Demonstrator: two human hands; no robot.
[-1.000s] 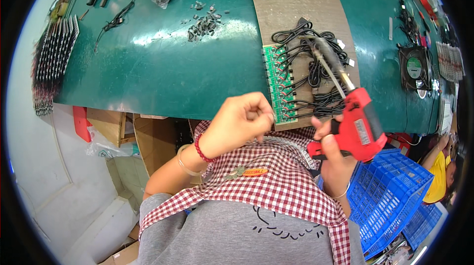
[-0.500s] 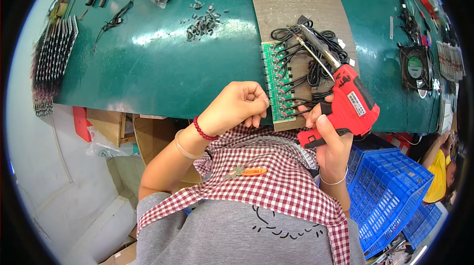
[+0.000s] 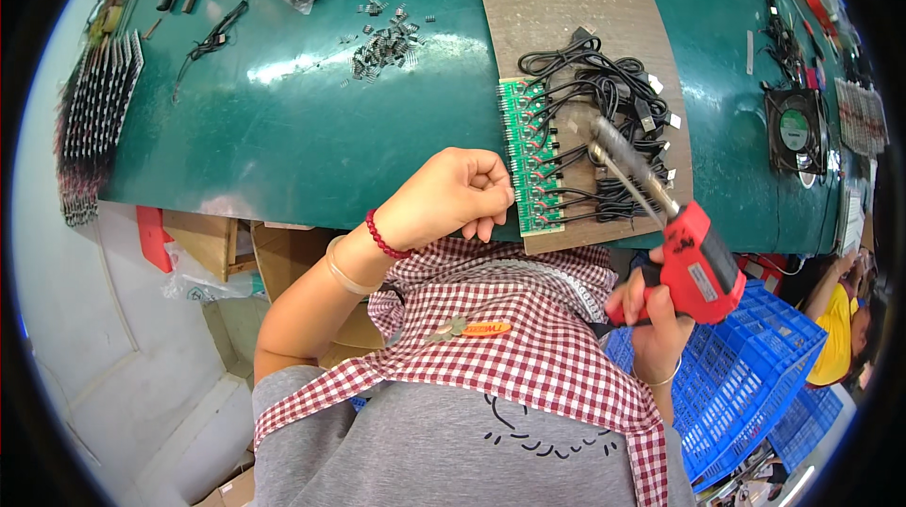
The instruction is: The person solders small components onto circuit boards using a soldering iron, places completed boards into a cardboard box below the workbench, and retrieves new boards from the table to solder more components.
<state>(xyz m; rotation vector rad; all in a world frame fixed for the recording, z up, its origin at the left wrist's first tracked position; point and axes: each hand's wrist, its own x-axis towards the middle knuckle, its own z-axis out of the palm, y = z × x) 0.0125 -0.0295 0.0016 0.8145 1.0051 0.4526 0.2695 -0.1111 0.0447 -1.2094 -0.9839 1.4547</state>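
The green circuit board (image 3: 525, 158), with its black cables, lies on the brown board (image 3: 566, 25) at the tabletop's (image 3: 283, 129) near edge. My right hand (image 3: 651, 313), fingers wrapped around the red soldering gun (image 3: 694, 261), has swung its tip down over the cables beside that board. My left hand (image 3: 448, 195), fingers curled into an empty fist, has slid up to the board's left edge to steady it.

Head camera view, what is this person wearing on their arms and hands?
Both forearms are bare, with no sleeves and no gloves. The left hand has a dark red beaded bracelet at the wrist and a thin pale bangle just below it. The right hand has one thin pale bangle at its wrist.
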